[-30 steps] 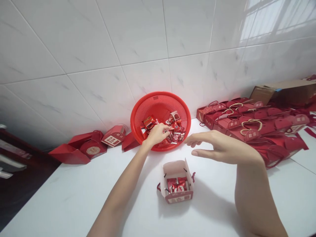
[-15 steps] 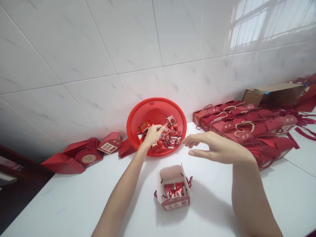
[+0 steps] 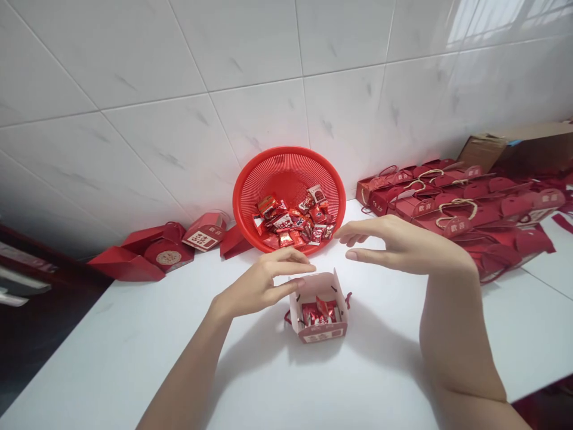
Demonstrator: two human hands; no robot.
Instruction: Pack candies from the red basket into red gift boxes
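A small red-and-white box [image 3: 324, 335] stands open on a white table [image 3: 134, 364], several wrapped sweets [image 3: 319, 314] inside it, as two bare hands hover nearby. The left hand [image 3: 257, 283] reaches in from the box's left, its fingers loosely extended and thumb apart, the tips over the rear left edge; nothing shows in its grasp, though whether it touches the lifted flap cannot be told. The right hand [image 3: 400, 248], in the air behind the box and to its right, is half open and bent at the wrist, with no item visible between fingers and thumb. Beyond the box, a red basket [image 3: 286, 179] holds a loose heap of candy [image 3: 298, 222] (bright wrappers, mostly red). Folded red cartons [image 3: 168, 257] sit behind the box to the left, while rows of handled packs [image 3: 416, 206] and a brown carton [image 3: 483, 152] lie farther off to its right. One sweet in the box appears to poke up above the others, and could catch the flaps if they were pressed down on it. A low sweep of the left hand might knock the light box askew, and the cord [image 3: 287, 318] at its left side could snag a finger.
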